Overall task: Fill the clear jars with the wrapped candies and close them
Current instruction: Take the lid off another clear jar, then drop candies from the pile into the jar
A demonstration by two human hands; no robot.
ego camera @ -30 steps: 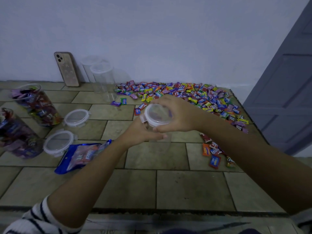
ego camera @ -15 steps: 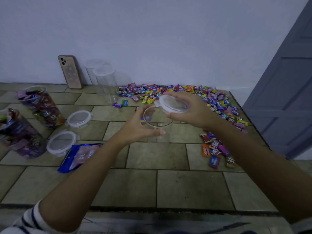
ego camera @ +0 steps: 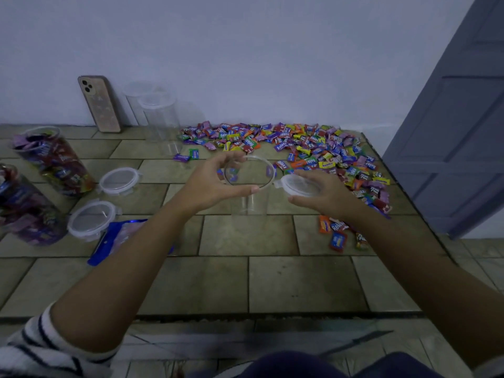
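An empty clear jar [ego camera: 249, 199] stands open on the tiled surface in the middle. My left hand [ego camera: 211, 184] grips it round the rim, thumb in front and fingers behind. My right hand [ego camera: 317, 193] holds the jar's clear lid [ego camera: 298, 185] just to the right of the rim, clear of the opening. A wide heap of wrapped candies [ego camera: 300, 148] lies behind and to the right. Two jars filled with candies [ego camera: 54, 162] [ego camera: 24, 211] lean at the far left without lids.
Two loose lids [ego camera: 120, 181] [ego camera: 92, 219] lie left of the middle, beside a blue candy bag [ego camera: 122, 236]. Two closed empty jars [ego camera: 161, 118] and a phone [ego camera: 99, 103] stand by the wall. A few candies [ego camera: 338, 233] lie under my right forearm. A grey door [ego camera: 458, 132] is at right.
My right hand lifted the lid off the jar and carried it to the right and down. My left hand kept hold of the jar's rim.
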